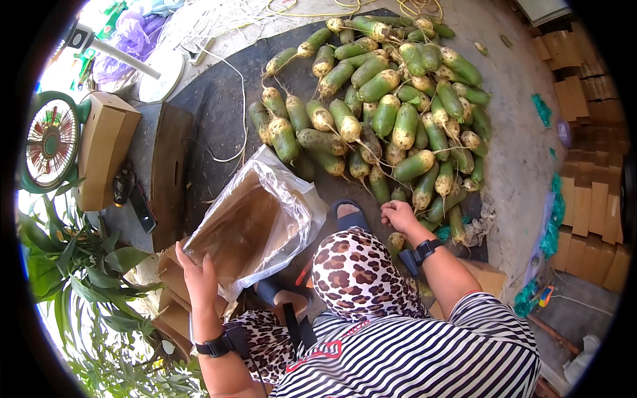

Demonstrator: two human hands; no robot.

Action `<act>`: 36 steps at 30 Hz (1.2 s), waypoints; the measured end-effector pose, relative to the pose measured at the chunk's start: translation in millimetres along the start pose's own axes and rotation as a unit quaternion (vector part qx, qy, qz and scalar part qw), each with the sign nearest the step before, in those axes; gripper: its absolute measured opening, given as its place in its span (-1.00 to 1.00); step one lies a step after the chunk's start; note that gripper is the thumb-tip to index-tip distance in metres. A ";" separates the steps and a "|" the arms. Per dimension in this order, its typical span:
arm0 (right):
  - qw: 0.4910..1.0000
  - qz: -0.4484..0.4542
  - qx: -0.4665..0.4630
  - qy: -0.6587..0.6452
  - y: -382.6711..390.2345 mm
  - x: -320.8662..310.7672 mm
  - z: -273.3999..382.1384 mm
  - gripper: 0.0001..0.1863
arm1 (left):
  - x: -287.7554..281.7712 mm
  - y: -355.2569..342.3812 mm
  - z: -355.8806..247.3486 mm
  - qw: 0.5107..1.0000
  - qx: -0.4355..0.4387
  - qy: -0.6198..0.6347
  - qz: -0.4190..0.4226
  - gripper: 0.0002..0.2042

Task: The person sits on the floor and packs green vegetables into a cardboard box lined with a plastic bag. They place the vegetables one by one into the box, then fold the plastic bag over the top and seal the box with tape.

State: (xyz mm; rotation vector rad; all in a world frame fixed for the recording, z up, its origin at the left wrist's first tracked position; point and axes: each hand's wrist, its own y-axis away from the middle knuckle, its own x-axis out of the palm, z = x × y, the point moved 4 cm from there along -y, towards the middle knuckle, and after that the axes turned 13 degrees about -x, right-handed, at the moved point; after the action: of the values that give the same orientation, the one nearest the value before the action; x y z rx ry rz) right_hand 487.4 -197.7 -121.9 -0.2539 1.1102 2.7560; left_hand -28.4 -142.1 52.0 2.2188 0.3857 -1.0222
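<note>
A big heap of green radishes (385, 119) with soil-stained pale ends and thin roots lies on a dark mat in front of me. At the heap's near edge, my right hand (399, 215) has its fingers curled together next to the closest radishes; what they hold, if anything, is hidden. A cardboard box (239, 232) lined with a clear plastic bag (302, 199) stands at my left, its mouth facing up, and no radishes show in it. My left hand (199, 275) rests by the near left rim of this box, fingers stretched and apart.
A wooden stool (169, 166) with a phone (142, 209) on it stands left of the box. Beyond it are a closed carton (106, 149) and a green fan (52, 140). Leafy plants (86, 285) fill the lower left. Flattened cardboard (584, 205) is stacked along the right.
</note>
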 end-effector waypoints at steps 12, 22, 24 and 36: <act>0.833 -0.042 -0.183 0.520 -147.7 65.5 207.1 -0.23 | -6.9 -14.9 8.5 0.998 -0.065 0.005 0.017 -0.38; 0.915 0.002 -0.155 0.372 -197.5 52.6 214.1 -0.15 | -10.3 -22.9 -4.5 0.999 0.005 -0.047 -0.023 -0.40; 0.976 0.052 -0.137 0.159 -196.2 33.9 210.0 -0.29 | -9.6 -22.9 1.0 0.998 0.012 -0.054 -0.024 -0.40; 0.676 0.131 -0.145 0.711 -150.7 79.2 266.7 -0.35 | -22.1 -10.4 -7.4 0.996 -0.019 -0.084 0.018 -0.47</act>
State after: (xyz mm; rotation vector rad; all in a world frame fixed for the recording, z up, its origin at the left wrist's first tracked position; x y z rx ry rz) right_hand 416.1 102.2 -50.6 -2.7611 0.7583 2.5618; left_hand -43.9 -129.3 67.7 2.0797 0.2867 -1.1613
